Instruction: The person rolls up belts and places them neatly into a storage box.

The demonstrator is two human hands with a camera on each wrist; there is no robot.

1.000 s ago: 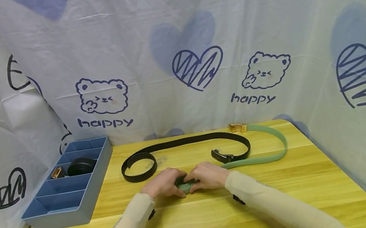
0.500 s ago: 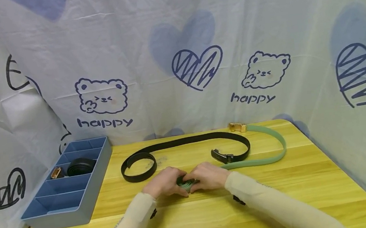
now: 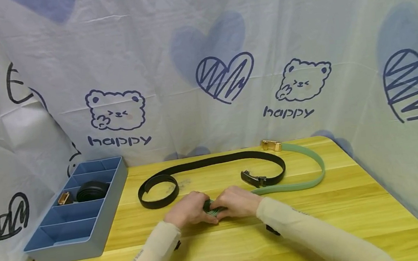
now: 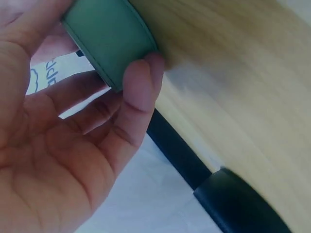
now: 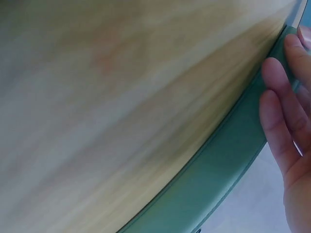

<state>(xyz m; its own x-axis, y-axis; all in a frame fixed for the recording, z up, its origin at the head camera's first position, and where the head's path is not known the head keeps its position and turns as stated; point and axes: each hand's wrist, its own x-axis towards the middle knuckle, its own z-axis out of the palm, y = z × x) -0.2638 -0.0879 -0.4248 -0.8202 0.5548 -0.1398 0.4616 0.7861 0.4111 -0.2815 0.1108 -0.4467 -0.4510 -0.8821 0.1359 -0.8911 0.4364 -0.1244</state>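
Note:
A green belt [image 3: 296, 186] stands on edge on the table, its near end wound into a small coil [image 3: 210, 208] between my hands. My left hand [image 3: 189, 210] holds the coil from the left; its fingers and thumb curve round the green band [image 4: 109, 36] in the left wrist view. From the right, my right hand [image 3: 236, 202] pinches the belt where the strap meets the coil. The right wrist view shows the fingertips [image 5: 272, 104] against the green strap [image 5: 209, 179]. A gold buckle [image 3: 271, 145] ends the belt at the back. The hands partly hide the coil.
Behind my hands lies a black belt [image 3: 212, 161], looped at the left, with a dark buckle [image 3: 254, 179]. At the left a blue divided tray [image 3: 108, 228] holds a rolled black belt [image 3: 93, 190] and a gold buckle [image 3: 65, 198]. A printed cloth hangs behind the wooden table [image 3: 223, 253].
The green coil and my left hand have shifted slightly right. The loose loop of the green strap has drawn in a little to the left. My right hand stays nearly in place.

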